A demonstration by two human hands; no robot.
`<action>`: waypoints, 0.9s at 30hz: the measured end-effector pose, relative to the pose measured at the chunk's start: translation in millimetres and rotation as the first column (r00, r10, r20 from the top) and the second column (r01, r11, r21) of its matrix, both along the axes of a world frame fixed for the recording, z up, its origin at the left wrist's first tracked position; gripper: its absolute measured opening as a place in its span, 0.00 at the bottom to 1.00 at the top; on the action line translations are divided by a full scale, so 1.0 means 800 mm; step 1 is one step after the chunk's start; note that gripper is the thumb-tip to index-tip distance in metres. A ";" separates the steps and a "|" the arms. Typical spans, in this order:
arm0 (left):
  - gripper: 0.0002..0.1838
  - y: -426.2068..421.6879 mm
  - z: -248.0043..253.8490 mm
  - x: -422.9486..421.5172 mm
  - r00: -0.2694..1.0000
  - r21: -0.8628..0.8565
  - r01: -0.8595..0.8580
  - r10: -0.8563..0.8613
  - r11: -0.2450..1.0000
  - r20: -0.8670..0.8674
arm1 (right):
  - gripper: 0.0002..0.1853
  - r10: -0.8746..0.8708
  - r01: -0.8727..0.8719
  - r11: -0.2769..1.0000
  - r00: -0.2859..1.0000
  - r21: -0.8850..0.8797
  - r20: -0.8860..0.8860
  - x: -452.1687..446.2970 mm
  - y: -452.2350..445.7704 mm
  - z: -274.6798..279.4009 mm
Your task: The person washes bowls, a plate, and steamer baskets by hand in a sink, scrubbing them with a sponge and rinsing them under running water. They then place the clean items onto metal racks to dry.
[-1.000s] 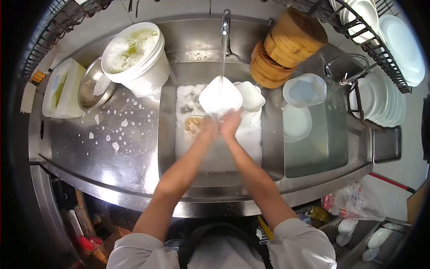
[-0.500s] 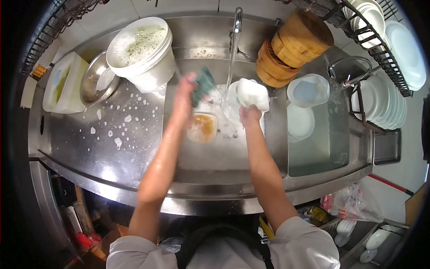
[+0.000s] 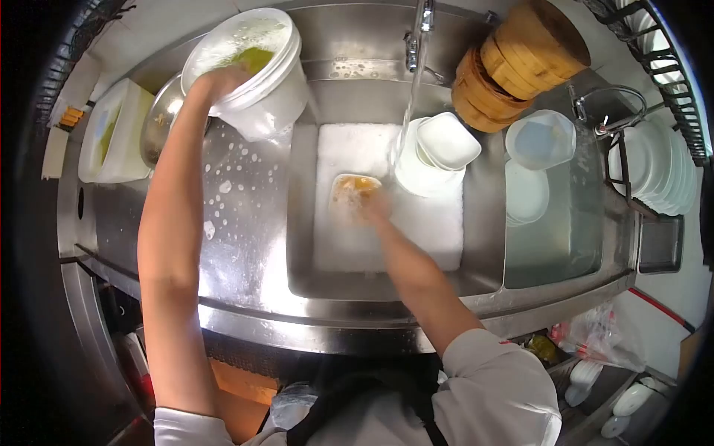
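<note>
1. The left hand (image 3: 227, 80) reaches over the rim of the tall white plastic bucket (image 3: 269, 104) of frothy, greenish liquid; its fingers are hidden, so I cannot tell what it holds. Dipping straight in, without leaning on the rim, should keep the bucket steady.
2. The right hand (image 3: 374, 209) is blurred at the white squarish dish with orange-brown residue (image 3: 343, 195), left of centre in the suds of the stainless-steel sink (image 3: 300, 260); whether it grips cannot be told. A firm hold on the dish's edge seems wise, as wet surfaces slip.
3. Lift the dish gently, clear of the white bowls piled to its right (image 3: 449, 141), which could slide.
4. The silver tap (image 3: 425, 16) runs beside that pile; keeping the dish out of the stream should save the suds.
</note>
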State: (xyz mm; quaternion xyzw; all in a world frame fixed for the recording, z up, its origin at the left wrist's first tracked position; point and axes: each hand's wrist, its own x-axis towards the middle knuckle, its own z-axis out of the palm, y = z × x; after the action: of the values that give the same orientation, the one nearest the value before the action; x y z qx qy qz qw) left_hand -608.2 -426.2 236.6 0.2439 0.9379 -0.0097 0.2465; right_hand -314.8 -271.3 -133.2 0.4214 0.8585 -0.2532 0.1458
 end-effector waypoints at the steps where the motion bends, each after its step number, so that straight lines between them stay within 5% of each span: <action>1: 0.27 0.001 0.011 -0.006 0.986 -0.065 0.036 -0.025 0.997 0.168 | 0.25 -0.044 0.044 0.999 0.999 0.012 -0.001 -0.005 -0.010 0.012; 2: 0.25 -0.013 -0.009 -0.017 0.981 0.199 -0.088 0.050 0.976 0.188 | 0.23 -0.130 0.130 0.991 0.992 0.009 0.002 -0.004 -0.010 0.007; 3: 0.24 -0.011 0.008 0.002 0.996 0.159 0.089 -0.089 0.983 -0.009 | 0.21 -0.215 0.215 0.977 0.977 0.003 0.005 0.007 0.000 -0.008; 4: 0.25 -0.024 -0.022 -0.013 0.993 0.393 0.084 -0.046 0.916 -0.105 | 0.20 -0.304 0.304 0.953 0.952 -0.005 0.012 0.014 0.006 -0.017; 5: 0.27 -0.036 -0.053 -0.030 0.982 0.606 0.105 0.014 0.788 -0.188 | 0.18 -0.208 0.210 0.977 0.977 -0.044 0.038 0.011 0.010 -0.016; 8: 0.26 -0.013 -0.014 -0.001 0.960 0.501 -0.003 0.143 0.865 -0.241 | 0.15 0.100 -0.086 0.987 0.990 -0.138 0.095 0.022 0.029 0.023; 11: 0.24 -0.011 -0.019 -0.001 0.905 0.536 0.092 0.154 0.839 -0.395 | 0.13 0.287 -0.284 0.958 0.954 0.047 -0.086 0.008 0.049 0.034; 14: 0.23 -0.005 -0.003 0.015 0.875 0.716 0.099 0.282 0.692 -0.394 | 0.12 0.379 -0.370 0.925 0.913 0.085 -0.151 -0.021 0.051 0.126; 17: 0.22 0.003 0.022 0.060 0.808 0.901 0.276 0.426 0.336 -0.406 | 0.13 0.243 -0.234 0.970 0.932 0.066 -0.270 -0.030 0.086 0.170; 19: 0.20 0.020 0.031 0.111 0.847 0.950 0.254 0.432 0.182 -0.310 | 0.17 -0.030 -0.155 0.893 0.916 -0.422 -0.400 -0.039 0.126 0.141; 20: 0.20 0.032 0.028 0.145 0.925 0.980 0.155 0.329 0.124 -0.188 | 0.18 -0.340 -0.052 0.745 0.829 -0.665 -0.445 -0.031 0.120 0.187; 21: 0.20 0.040 -0.004 0.151 0.956 0.970 0.154 0.220 0.189 -0.195 | 0.18 -0.621 -0.019 0.515 0.681 -0.857 -0.389 -0.028 0.115 0.219; 22: 0.21 0.058 -0.013 0.183 0.997 0.968 -0.014 0.074 0.252 -0.005 | 0.18 -0.662 0.045 0.546 0.635 -0.837 -0.397 -0.032 0.117 0.209; 23: 0.23 0.070 -0.065 0.184 0.996 0.923 0.055 -0.085 0.380 -0.025 | 0.18 -0.588 0.007 0.600 0.682 -0.800 -0.435 -0.032 0.120 0.216; 25: 0.24 0.107 -0.139 0.233 0.923 0.716 0.374 -0.161 0.589 -0.350 | 0.18 -0.427 -0.073 0.687 0.764 -0.723 -0.484 -0.019 0.117 0.237; 27: 0.24 0.112 -0.190 0.273 0.886 0.470 0.449 -0.311 0.760 -0.343 | 0.18 -0.426 0.020 0.777 0.752 -0.629 -0.503 -0.005 0.100 0.282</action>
State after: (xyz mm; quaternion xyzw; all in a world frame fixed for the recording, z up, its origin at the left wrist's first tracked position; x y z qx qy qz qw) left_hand -389.5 -336.5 84.2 0.4863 0.8554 0.1730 0.0437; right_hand -319.1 -191.3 92.4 0.3522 0.6752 -0.6458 -0.0550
